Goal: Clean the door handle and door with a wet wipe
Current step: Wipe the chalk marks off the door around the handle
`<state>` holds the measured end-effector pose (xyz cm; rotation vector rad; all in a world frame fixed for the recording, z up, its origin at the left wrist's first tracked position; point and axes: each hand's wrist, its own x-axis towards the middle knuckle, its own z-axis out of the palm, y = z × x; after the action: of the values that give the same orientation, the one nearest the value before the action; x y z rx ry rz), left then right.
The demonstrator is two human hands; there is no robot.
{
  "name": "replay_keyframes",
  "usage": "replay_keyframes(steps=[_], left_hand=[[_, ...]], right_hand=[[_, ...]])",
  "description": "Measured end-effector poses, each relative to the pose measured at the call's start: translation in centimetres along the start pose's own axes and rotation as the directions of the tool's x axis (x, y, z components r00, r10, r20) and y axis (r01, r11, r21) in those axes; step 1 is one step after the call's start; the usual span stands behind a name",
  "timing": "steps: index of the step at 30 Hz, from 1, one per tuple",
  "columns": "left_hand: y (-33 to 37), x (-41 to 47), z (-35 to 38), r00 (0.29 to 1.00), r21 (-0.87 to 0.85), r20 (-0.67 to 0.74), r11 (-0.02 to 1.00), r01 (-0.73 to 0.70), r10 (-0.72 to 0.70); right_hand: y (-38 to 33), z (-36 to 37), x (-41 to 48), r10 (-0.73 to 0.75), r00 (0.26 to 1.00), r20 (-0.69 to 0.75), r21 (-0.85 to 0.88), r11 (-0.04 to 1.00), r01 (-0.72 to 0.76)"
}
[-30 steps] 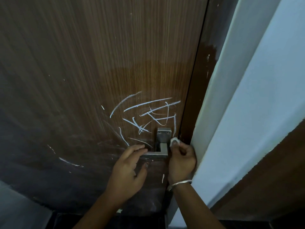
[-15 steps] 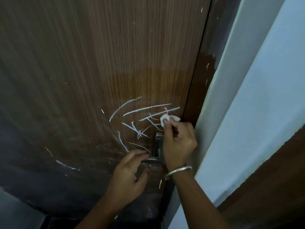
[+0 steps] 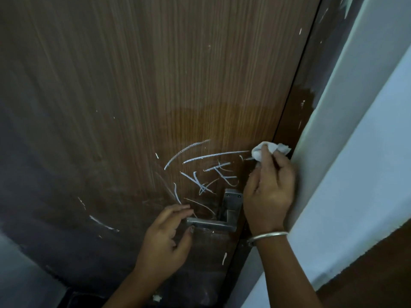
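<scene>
You get one head-worn wide-angle view, close up, looking forward and down at the door (image 3: 155, 85) with both hands low in frame.

Wipe (image 3: 270, 150) on door (image 3: 155, 85), above handle (image 3: 213, 222), nr R edge.

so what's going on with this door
A person is cleaning white scribbles off a brown wooden door. The right hand presses a bunched wet wipe to the marks above the metal door handle. The left hand rests open at the handle's tip. Most scribbles remain.
</scene>
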<state>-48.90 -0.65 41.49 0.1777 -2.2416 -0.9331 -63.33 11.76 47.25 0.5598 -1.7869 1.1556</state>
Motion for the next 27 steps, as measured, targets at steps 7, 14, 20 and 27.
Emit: replay_keyframes(steps=[7,14,20,27], left_hand=[[-0.2,0.4,-0.8,0.999,0.029,-0.046,1.0,0.008,-0.007],[-0.7,1.3,-1.3,0.994,0.087,-0.108,0.996,0.021,-0.011],[-0.7,1.2,-1.4,0.993,0.073,-0.116,0.997,0.026,-0.018],[-1.1,1.0,-2.2,0.991,0.112,-0.12,0.992,0.065,-0.051]], right_hand=[[-0.6,2.1,-3.1,-0.035,0.972,0.231,-0.317,0.942,0.109],[-0.5,2.5,-5.2,-0.136,0.853,0.505,-0.369,0.859,0.355],[-0.6,2.3,-4.4,0.03,0.919,0.393,-0.406,0.903,0.144],[-4.5,4.7,-5.0,-0.236,0.756,0.611,-0.239,0.855,0.46]])
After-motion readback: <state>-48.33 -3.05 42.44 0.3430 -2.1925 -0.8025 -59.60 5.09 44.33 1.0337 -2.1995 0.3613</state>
